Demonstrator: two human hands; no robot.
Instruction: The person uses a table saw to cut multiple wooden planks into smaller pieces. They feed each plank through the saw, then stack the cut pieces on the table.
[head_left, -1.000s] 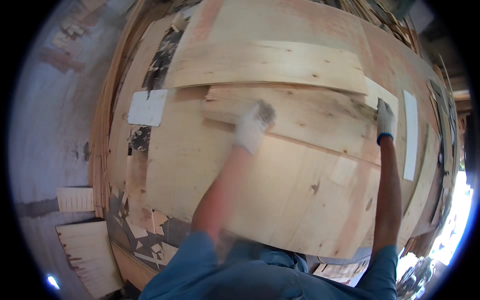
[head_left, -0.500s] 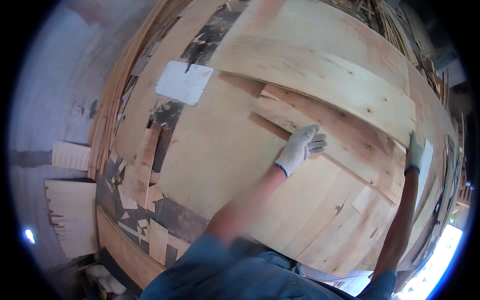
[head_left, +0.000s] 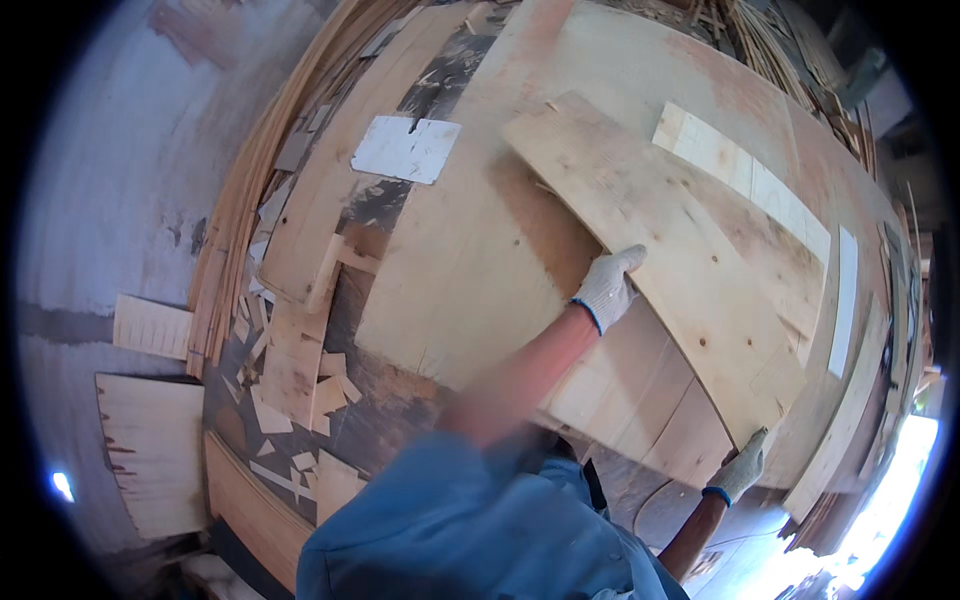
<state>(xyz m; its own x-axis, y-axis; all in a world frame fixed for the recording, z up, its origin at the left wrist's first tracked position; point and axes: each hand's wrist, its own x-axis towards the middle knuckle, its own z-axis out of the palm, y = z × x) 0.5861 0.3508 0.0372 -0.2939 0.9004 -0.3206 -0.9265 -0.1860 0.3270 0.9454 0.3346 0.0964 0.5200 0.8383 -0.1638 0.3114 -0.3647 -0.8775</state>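
Observation:
A long, thin plywood sheet [head_left: 690, 280] with dark knots lies at a slant, its near end toward my body. My left hand [head_left: 606, 288], in a pale knit glove with a blue cuff, grips the sheet's left long edge near the middle; the thumb shows, the other fingers are partly hidden by the sheet. At the sheet's near corner my right hand [head_left: 740, 472], gloved alike, is closed on the edge. A darker, stained board [head_left: 765, 250] shows partly from under the sheet's far right side. Beneath them spreads a broad stack of pale plywood [head_left: 450, 270].
A white rectangular piece [head_left: 405, 148] lies to the far left, and a narrow white strip [head_left: 843, 300] to the right. Broken wood scraps [head_left: 300, 440] litter the left side. Long thin strips [head_left: 225, 240] run along the wall. More slats [head_left: 770, 45] lie at the back right.
The knotted sheet has swung round, its right end drawn toward me by my right hand. My left hand, earlier over the stained board, now holds the sheet's edge.

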